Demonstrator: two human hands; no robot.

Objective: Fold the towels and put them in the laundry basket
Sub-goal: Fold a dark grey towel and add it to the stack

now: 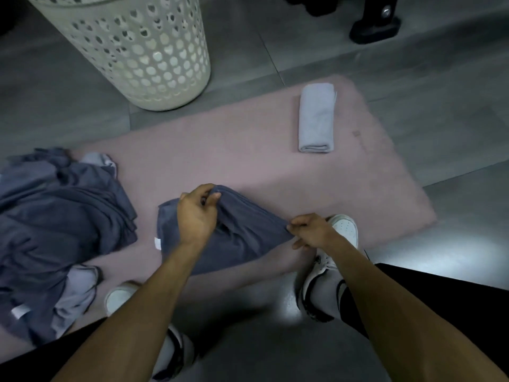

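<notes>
A dark blue towel (242, 238), partly folded, lies on the pink mat (220, 164) in front of me. My left hand (197, 216) pinches its far upper edge. My right hand (312, 230) grips its right edge, just beside my white shoe. A light grey towel (316, 119), folded into a narrow bundle, rests on the mat's far right part. A heap of unfolded dark blue and light grey towels (55, 230) lies at the left. The cream perforated laundry basket (143, 51) stands upright beyond the mat, at the upper left.
My white shoes (338, 244) and black trouser legs fill the lower frame, one foot on the mat's near edge. A black furniture leg (377, 23) stands on the grey tiled floor at the upper right.
</notes>
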